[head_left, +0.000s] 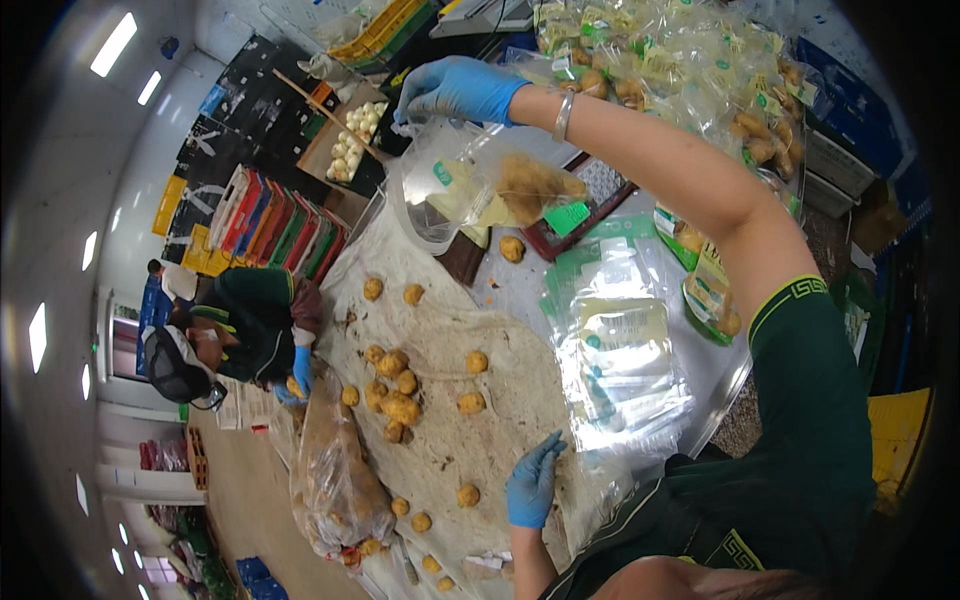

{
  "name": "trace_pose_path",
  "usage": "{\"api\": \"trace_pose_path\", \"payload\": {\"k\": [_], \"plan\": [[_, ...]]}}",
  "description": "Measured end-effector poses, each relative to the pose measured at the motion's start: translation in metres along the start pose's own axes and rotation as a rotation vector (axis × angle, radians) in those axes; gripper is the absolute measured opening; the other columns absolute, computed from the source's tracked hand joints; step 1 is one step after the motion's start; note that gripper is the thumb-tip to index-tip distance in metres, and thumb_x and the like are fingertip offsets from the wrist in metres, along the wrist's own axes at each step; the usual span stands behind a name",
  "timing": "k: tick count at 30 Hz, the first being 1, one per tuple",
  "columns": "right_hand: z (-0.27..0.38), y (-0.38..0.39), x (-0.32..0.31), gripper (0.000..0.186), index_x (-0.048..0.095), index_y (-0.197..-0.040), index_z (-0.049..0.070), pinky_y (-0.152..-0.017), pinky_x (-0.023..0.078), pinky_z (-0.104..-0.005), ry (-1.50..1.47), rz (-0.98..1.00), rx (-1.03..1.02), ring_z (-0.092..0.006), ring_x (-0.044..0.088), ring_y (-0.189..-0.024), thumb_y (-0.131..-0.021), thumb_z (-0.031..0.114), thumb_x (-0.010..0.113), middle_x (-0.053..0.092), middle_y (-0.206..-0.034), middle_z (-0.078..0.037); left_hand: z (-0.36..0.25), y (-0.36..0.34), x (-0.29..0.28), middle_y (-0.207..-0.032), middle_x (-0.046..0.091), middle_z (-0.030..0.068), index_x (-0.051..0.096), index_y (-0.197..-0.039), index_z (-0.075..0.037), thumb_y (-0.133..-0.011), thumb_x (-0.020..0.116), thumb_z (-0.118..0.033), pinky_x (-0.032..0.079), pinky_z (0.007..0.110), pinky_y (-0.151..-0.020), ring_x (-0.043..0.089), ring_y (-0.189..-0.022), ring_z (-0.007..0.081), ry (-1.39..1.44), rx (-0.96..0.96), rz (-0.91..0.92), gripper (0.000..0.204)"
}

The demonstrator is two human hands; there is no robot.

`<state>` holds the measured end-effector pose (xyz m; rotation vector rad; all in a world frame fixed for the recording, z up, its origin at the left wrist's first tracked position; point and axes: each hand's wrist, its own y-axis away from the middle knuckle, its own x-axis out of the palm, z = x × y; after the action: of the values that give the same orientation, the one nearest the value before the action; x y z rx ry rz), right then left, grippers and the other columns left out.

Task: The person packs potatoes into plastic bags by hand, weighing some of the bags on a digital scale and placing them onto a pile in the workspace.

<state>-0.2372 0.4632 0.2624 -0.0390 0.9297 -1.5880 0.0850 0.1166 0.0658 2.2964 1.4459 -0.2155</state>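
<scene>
My right hand (pixel 450 92), in a blue glove, reaches out at the top with closed fingers pinching the upper edge of a clear plastic bag (pixel 455 185). Brownish potatoes (pixel 527 188) show inside the bag, which hangs over a scale with a dark red frame (pixel 570 232). My left hand (pixel 532 485), also gloved in blue, is low over the cloth (pixel 500 350) with fingers stretched out and nothing visible in them. Beside it lies a stack of flat printed plastic bags (pixel 620 350). Loose potatoes (pixel 398 406) are scattered across the cloth.
Filled potato bags (pixel 690 70) are piled at the far right. Across the table a co-worker (pixel 240 330) in blue gloves bends over a large clear sack (pixel 335 470). Stacked coloured crates (pixel 280 230) and a box of onions (pixel 355 140) stand beyond the table.
</scene>
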Motion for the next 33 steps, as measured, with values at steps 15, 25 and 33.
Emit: {"api": "trace_pose_path", "payload": {"k": [15, 25, 33], "plan": [[-0.126, 0.041, 0.025, 0.071, 0.041, -0.14, 0.009, -0.103, 0.041, -0.0385, 0.474, 0.16, 0.124, -0.0328, 0.049, -0.125, -0.078, 0.02, 0.073, 0.048, -0.134, -0.021, 0.061, -0.002, 0.003, -0.109, 0.068, 0.0142, 0.061, -0.122, -0.005, -0.094, 0.056, -0.017, 0.048, 0.029, -0.089, 0.065, -0.102, 0.0219, -0.369, -0.185, 0.123, 0.031], [-0.175, 0.066, 0.086, 0.042, 0.054, -0.125, 0.014, -0.077, 0.05, -0.0492, 0.446, -0.021, 0.39, -0.0406, 0.063, -0.087, -0.086, 0.03, 0.054, 0.066, -0.094, -0.021, 0.037, -0.027, 0.022, -0.11, 0.068, 0.015, 0.064, -0.118, -0.005, -0.093, 0.057, -0.02, 0.049, 0.032, -0.087, 0.065, -0.103, 0.0259, -0.414, -0.126, 0.211, 0.03], [-0.07, 0.133, -0.155, 0.041, 0.069, -0.105, 0.009, -0.086, 0.05, -0.0383, 0.229, -0.329, 0.351, -0.0334, 0.064, -0.092, -0.086, 0.044, 0.061, 0.067, -0.102, -0.018, 0.064, -0.019, 0.042, -0.109, 0.069, 0.0124, 0.062, -0.122, -0.003, -0.096, 0.055, -0.017, 0.048, 0.03, -0.088, 0.065, -0.102, 0.0182, -0.226, -0.158, 0.359, 0.03]]}}
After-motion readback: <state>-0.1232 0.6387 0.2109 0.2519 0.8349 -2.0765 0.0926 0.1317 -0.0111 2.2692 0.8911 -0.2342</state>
